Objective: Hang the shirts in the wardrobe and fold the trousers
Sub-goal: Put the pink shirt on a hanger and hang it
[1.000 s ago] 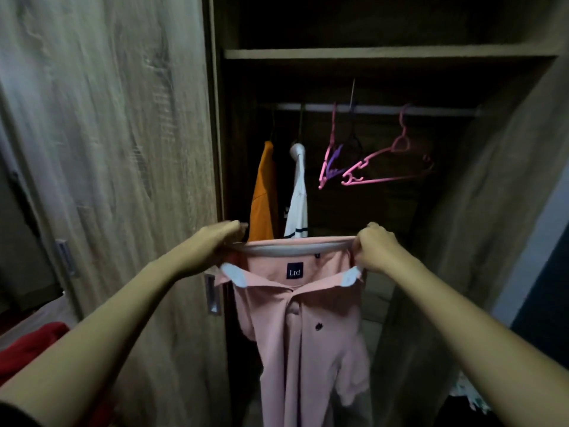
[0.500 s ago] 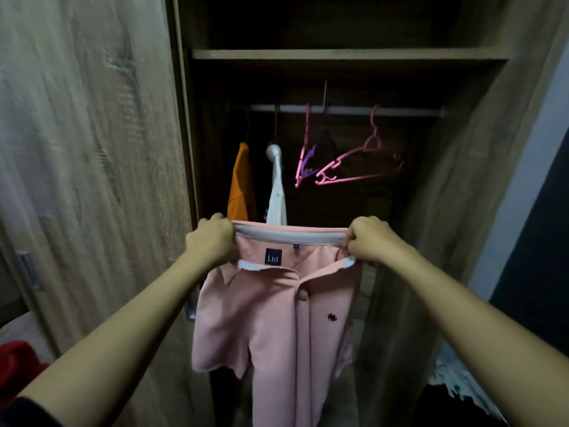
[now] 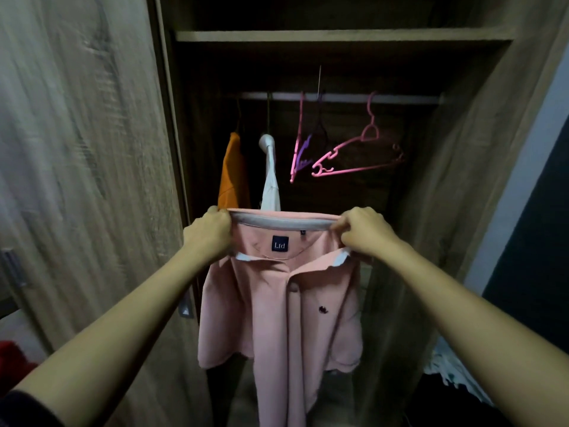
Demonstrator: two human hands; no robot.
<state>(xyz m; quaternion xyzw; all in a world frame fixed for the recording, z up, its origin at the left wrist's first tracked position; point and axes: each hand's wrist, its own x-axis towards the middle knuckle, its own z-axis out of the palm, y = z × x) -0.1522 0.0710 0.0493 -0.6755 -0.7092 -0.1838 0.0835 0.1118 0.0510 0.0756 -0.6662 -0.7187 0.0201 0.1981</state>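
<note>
Head view: holding pink polo shirt (image 3: pixel 277 303) up at centre, before open wardrobe (image 3: pixel 338 37). Gripping collar (image 3: pixel 281 221) with left hand (image 3: pixel 209 234) at 9 o'clock, pinching it with right hand (image 3: pixel 366 234) at 3 o'clock. Handles soft, light, limp; probably best taken at collar or shoulders. Needs free pink hanger (image 3: pixel 357 161) at 1 o'clock.

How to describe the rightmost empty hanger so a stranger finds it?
Inside the wardrobe, follow the rail under the shelf. Right of the orange shirt and white shirt, it is the last pink hanger, the only one showing its full triangle.
</note>
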